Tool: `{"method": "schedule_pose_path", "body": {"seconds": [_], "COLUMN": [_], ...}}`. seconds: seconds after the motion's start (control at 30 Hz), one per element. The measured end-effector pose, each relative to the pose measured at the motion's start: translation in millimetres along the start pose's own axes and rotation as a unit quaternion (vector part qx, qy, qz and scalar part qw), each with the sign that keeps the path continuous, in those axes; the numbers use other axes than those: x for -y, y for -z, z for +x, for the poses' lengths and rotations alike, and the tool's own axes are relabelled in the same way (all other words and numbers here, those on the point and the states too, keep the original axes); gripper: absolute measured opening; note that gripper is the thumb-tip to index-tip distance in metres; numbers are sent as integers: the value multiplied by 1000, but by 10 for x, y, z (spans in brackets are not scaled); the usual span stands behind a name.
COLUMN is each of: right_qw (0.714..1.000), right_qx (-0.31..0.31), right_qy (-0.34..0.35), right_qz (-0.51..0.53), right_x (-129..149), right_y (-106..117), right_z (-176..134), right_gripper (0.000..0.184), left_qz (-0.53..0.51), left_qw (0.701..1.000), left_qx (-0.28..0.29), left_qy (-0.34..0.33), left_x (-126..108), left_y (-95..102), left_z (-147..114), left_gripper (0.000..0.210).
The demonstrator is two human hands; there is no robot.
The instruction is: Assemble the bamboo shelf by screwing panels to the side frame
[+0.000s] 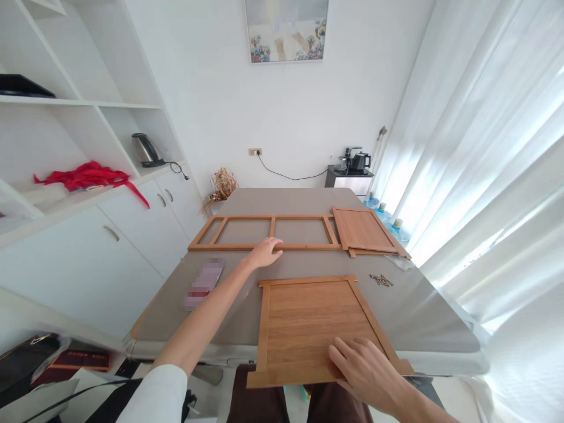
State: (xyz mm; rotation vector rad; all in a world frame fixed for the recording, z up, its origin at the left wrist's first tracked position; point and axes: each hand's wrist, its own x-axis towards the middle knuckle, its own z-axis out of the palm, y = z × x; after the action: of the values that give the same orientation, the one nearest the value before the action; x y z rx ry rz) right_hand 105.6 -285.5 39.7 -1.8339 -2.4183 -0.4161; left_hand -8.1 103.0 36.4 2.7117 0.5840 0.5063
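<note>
A wooden panel with a raised border lies in front of me, its near edge jutting past the table's front edge. My right hand is closed on this near edge, right of its middle, with some fingers bent on top and the rest hidden. Farther off, a long wooden frame with crossbars lies flat. My left hand reaches to its front rail, thumb and fingers apart and holding nothing; whether it touches the rail I cannot tell. Small metal screws lie in a loose pile right of the panel.
Another wooden panel rests over the frame's right end, beside a clear plastic bag. A blurred-out flat item lies left on the grey table. White cabinets stand left; water bottles and curtains are at right.
</note>
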Motion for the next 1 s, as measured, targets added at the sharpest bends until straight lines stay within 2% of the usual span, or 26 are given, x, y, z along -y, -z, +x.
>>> {"method": "schedule_pose_path", "body": {"seconds": [0.13,0.23,0.37,0.47,0.57,0.67,0.73,0.87,1.0], "right_qw": [1000,999,997,989,977,952,942,928,924], "right_qx": [-16,-5,-16,-45,-47,3,10,15,17], "right_qy": [18,21,-29,-99,-181,-280,-309,-348,-365], "right_qz": [-17,-47,-63,-96,-100,-122,-129,-128,-116], "right_x": [-252,-512,-972,-1415,-1900,-2341,-2576,-2886,-3032], "right_y": [386,673,937,998,922,740,583,222,-130], "right_z": [-156,-281,-297,-122,168,478,658,916,1043], "right_gripper": [19,18,18,21,17,19,23,24,24], "left_qz": [27,51,77,95,119,141,154,180,202], "left_qw": [999,998,996,994,989,984,981,977,974], "left_qx": [23,33,37,46,59,78,90,89,90], "left_qy": [-18,-25,-29,-42,-61,-75,-78,-71,-49], "left_x": [66,126,150,121,75,26,-8,-77,-128], "left_y": [-139,-169,-176,-136,-36,87,156,249,322], "left_z": [203,250,265,264,243,218,220,296,394], "left_gripper": [42,37,25,21,17,14,17,28,44]}}
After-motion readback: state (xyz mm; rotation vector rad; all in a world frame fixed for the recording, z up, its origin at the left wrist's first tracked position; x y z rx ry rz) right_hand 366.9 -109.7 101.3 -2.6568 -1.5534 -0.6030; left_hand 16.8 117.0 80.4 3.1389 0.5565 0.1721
